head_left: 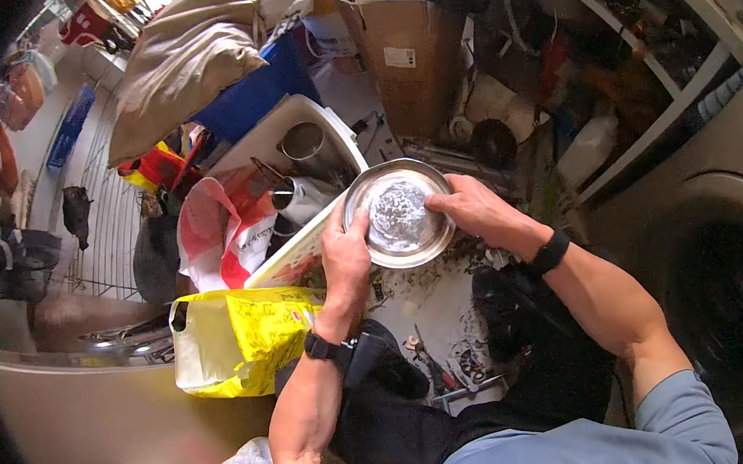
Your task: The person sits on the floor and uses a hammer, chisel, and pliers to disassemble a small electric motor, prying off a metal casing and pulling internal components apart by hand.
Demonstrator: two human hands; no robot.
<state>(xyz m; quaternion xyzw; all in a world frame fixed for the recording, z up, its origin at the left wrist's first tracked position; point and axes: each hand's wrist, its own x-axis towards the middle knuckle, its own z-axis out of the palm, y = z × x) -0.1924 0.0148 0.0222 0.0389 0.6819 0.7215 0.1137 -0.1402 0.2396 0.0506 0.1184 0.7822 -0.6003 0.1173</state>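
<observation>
A shiny round metal dish (400, 221) with a raised rim is held up in front of me, over the cluttered floor. My left hand (346, 258) grips its left rim, the thumb lying on the inner face. On the opposite side my right hand (483, 208) closes around the rim, thumb also on top. The fingers beneath the dish are hidden. Just beyond it stands a white bin (342, 130) containing a metal cup (306, 141), another metal vessel (302, 200) and a red-and-white plastic bag (227, 230).
A yellow plastic bag (260, 336) stands by my left forearm. Small tools and debris (461, 370) litter the floor between my feet. Behind are a cardboard box (407, 63) and a beige sack (187, 60). A front-loading washing machine (716, 275) is at the right.
</observation>
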